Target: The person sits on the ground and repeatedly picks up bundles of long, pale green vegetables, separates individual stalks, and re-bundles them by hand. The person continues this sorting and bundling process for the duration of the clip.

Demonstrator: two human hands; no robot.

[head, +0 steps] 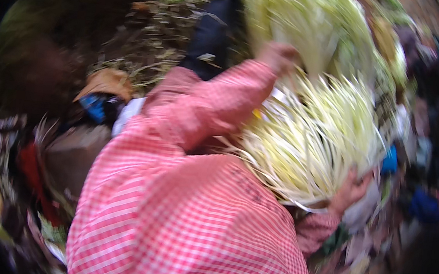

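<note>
A loose heap of long, pale yellow-green leaf stalks (304,142) lies before me, right of the middle. At its upper left edge is my left hand (278,56), blurred, with its fingers bent close to the stalks; whether it grips any is unclear. Against the heap's lower right edge rests my right hand (349,190), with some fingers apart; its hold on the stalks cannot be made out. Beyond the heap stands a larger mass of pale green leaves (310,21), smeared by motion. A small yellow thing (256,113) shows at the heap's left edge.
Cut plant scraps (163,25) cover the ground at the upper left, beside a black-clad leg (212,30). A brown and blue item (107,87) lies left of my sleeve. Mixed litter lies along the right side, including a blue object (390,159) and a blue bundle (426,206).
</note>
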